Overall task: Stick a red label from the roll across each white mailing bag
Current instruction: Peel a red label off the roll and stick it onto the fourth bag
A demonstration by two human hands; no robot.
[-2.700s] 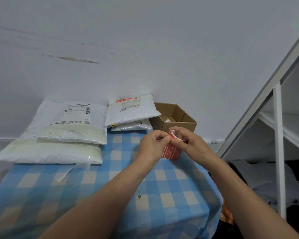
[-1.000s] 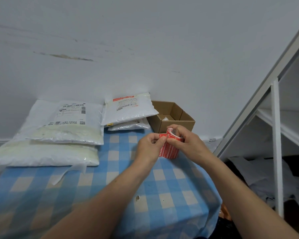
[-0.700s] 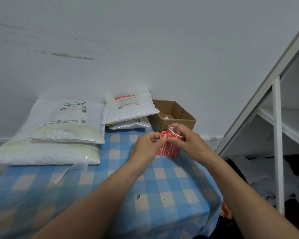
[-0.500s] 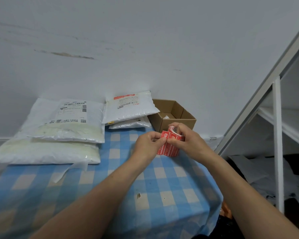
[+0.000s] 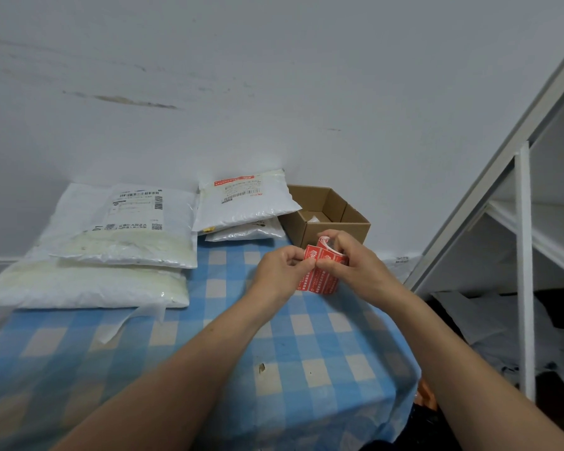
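Note:
Both hands hold a roll of red labels above the far right part of the table. My right hand grips the roll from the right, thumb on its front. My left hand pinches the top left edge of a red label on the roll. Two big white mailing bags lie stacked at the left, the upper bag on the lower one. Two smaller white bags are stacked behind: the top one carries a red label strip near its far edge, the one beneath mostly hidden.
A blue and white checked cloth covers the table. An open cardboard box stands at the back right, just behind my hands. A strip of white backing paper lies by the lower big bag. White shelving stands to the right.
My hands have stayed on the roll in nearly the same place. A red label edge now stands out at the roll's top left under my left fingertips.

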